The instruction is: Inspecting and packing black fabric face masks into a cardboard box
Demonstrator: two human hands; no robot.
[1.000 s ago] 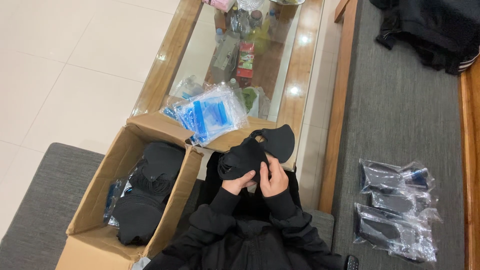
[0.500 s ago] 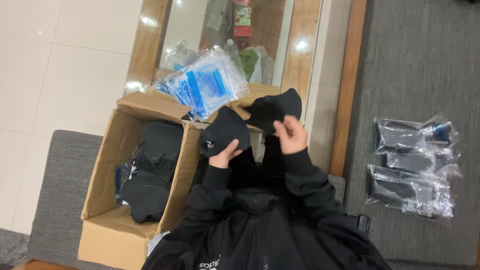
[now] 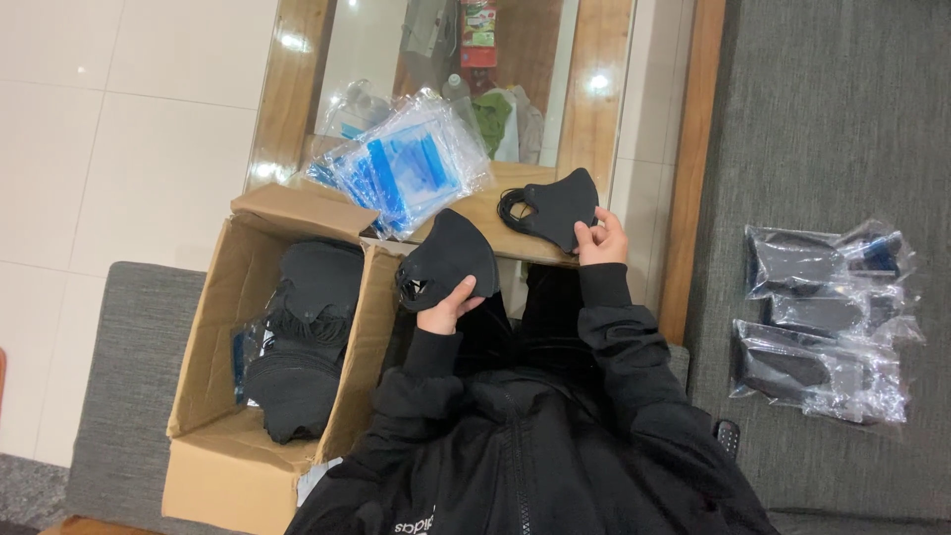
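Left hand (image 3: 448,307) and right hand (image 3: 600,241) each hold a black mask beside cardboard box (image 3: 223,446)

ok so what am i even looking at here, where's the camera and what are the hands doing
There is no machine here. The one picture comes from a camera worn on a person's head, looking down at their own lap and two bare hands. The person wears a black jacket and sits on a grey sofa. The left hand holds one black face mask; the right hand holds another black mask, apart from the first. On the left side stands an open cardboard box with a pile of black masks inside. Ahead, on a glass-topped wooden table, lies a stack of clear plastic bags with blue strips. On the right, on the sofa, lie several masks already sealed in clear bags.
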